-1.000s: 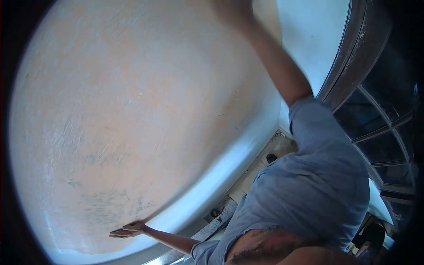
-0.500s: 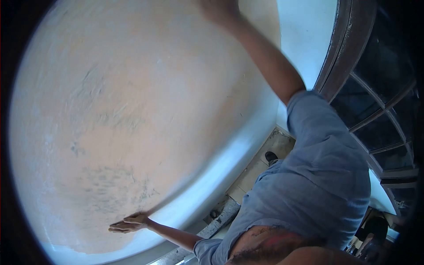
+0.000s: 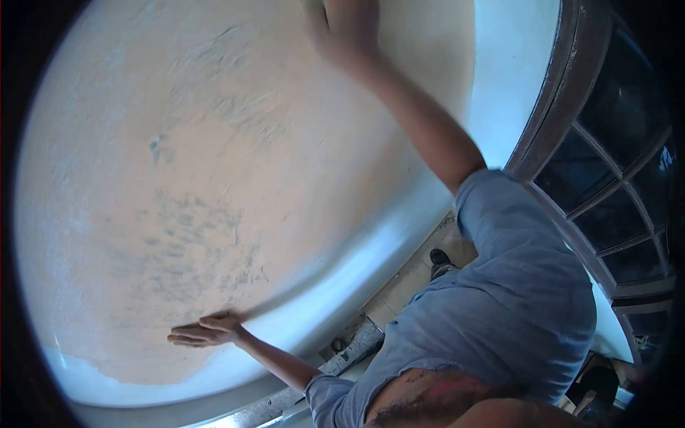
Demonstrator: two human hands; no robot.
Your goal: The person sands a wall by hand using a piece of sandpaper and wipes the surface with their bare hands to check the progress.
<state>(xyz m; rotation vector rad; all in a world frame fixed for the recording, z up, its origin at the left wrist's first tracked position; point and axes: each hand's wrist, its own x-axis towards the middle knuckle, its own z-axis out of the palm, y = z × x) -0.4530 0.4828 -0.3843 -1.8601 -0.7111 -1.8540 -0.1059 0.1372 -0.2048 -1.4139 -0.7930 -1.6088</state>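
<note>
Left hand (image 3: 203, 331): fingers extended and spread, laid flat on the orange wall (image 3: 214, 143) near its pale lower band. Right hand (image 3: 344, 28): raised against the same wall at top of view. It is blurred, so we cannot tell whether its fingers grip anything.

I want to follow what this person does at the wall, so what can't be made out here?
All in the head view:
1. Right hand: motion-blurred and cut by the top edge; whether it holds anything cannot be told.
2. Left hand: flat on the wall, so its palm side is hidden.
3. Shoe: mostly hidden by the blue shirt.
4. Window panes: too dark to see through.
</note>
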